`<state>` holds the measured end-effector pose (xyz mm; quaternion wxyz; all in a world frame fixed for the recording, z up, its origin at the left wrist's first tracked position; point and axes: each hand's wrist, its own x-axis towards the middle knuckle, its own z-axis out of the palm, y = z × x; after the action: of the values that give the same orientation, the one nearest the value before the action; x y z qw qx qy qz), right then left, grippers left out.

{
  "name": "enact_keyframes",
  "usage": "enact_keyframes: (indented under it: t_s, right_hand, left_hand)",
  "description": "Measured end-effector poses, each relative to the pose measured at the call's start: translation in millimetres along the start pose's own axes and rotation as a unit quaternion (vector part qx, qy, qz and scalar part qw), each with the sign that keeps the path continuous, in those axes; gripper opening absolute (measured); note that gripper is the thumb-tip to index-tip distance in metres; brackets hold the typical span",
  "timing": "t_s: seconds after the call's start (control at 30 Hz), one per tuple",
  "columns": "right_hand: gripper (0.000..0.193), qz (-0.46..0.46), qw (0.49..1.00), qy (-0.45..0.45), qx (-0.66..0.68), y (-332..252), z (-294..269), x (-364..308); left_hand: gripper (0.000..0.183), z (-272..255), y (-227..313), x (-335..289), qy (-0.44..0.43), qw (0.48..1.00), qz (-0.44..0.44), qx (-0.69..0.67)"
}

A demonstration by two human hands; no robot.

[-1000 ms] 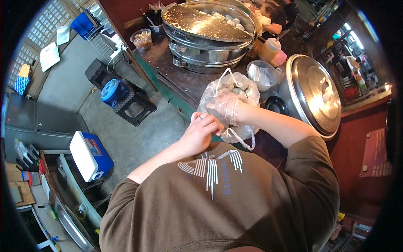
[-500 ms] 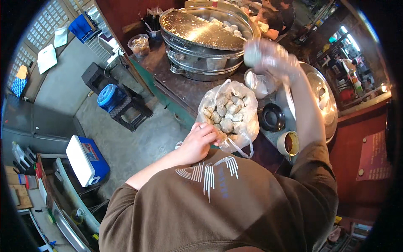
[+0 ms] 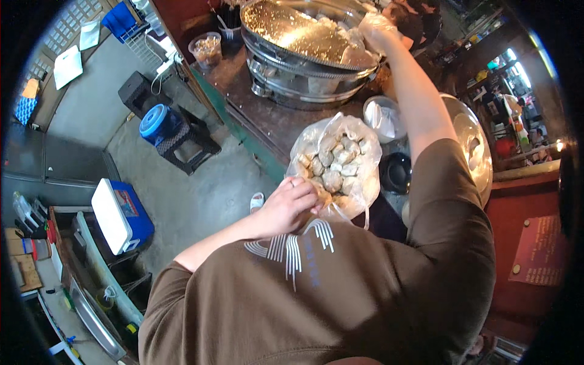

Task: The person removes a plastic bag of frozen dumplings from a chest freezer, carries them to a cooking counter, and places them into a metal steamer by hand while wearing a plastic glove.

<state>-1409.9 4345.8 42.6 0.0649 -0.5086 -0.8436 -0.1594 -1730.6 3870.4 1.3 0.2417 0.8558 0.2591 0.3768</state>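
Observation:
A clear plastic bag (image 3: 367, 173) full of pale, lumpy dumplings (image 3: 331, 159) sits on the table close to my body. My left hand (image 3: 295, 199) is closed on the bag's near left edge, with a ring on one finger. My right arm reaches away to the large round metal steamer (image 3: 292, 82). There my right hand (image 3: 378, 31) is at the steamer's right rim, fingers curled; what they hold is unclear. Pale, translucent stuff beside the fingers is hard to make out. A perforated half-round metal lid (image 3: 286, 27) covers the steamer's left part.
Right of the bag are a clear tub (image 3: 383, 118), a black bowl (image 3: 396, 172) and a large round metal lid (image 3: 477, 143). A food cup (image 3: 205, 50) stands left of the steamer. On the floor are a black stool (image 3: 188, 143) and a blue-and-white cooler (image 3: 121, 216).
My right hand has moved away from me, from above the clear tub to the steamer's right rim. My left hand keeps its hold on the bag. The view has shifted slightly.

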Motion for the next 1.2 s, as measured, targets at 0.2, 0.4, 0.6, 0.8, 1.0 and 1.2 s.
enact_keyframes:
  t_s: [0.2, 0.4, 0.6, 0.8, 1.0, 1.2]
  right_hand:
    - [0.022, 0.213, 0.863, 0.088, 0.449, -118, -166, -101]
    - [0.021, -0.059, 0.829, -0.173, 0.529, -192, -213, -226]
    - [0.036, -0.167, 0.941, -0.287, 0.072, -256, -123, -265]
    - [0.038, -0.199, 0.958, -0.173, 0.117, -256, -90, -276]
    - [0.033, -0.249, 0.95, -0.164, 0.092, -252, -74, -270]
    - [0.033, -0.025, 0.948, -0.236, 0.212, -254, -69, -252]
  left_hand:
    - [0.024, 1, 3, 4, -0.009, 1.0, -0.006, -0.015]
    - [0.026, 6, 2, -4, 0.007, 0.999, -0.031, -0.001]
    - [0.026, 9, 6, 6, -0.007, 1.0, -0.004, -0.008]
    - [0.026, 6, 11, 7, -0.01, 1.0, -0.007, -0.011]
    - [0.023, 9, 10, 3, 0.019, 1.0, 0.006, 0.004]
    - [0.022, 8, 11, 2, 0.009, 1.0, 0.006, 0.024]
